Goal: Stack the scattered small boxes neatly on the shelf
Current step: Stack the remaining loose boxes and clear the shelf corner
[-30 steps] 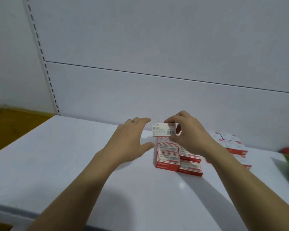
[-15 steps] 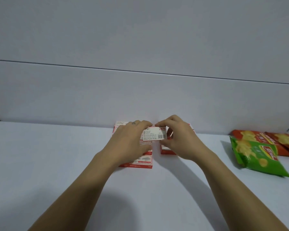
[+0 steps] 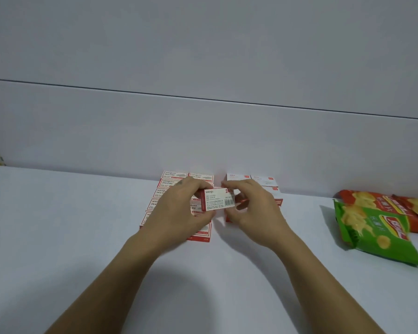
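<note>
Both hands hold one small box (image 3: 219,199) above the white shelf (image 3: 58,225). Its white face reads "wangu" and "24/6" over fine print and a barcode. The left hand (image 3: 179,213) has its fingers curled round the box's left end, and the right hand (image 3: 253,213) pinches its right end. Behind this box lie rows of red-and-white boxes (image 3: 176,175) marked "wangu 24/6". White boxes (image 3: 263,180) sit behind-right of it, and a green chip bag (image 3: 377,235) and red chip bags (image 3: 381,201) lie far to its right.

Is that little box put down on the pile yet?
Not yet. The left hand and right hand pinch the small box by its ends, lifted over the stacked boxes.
</note>
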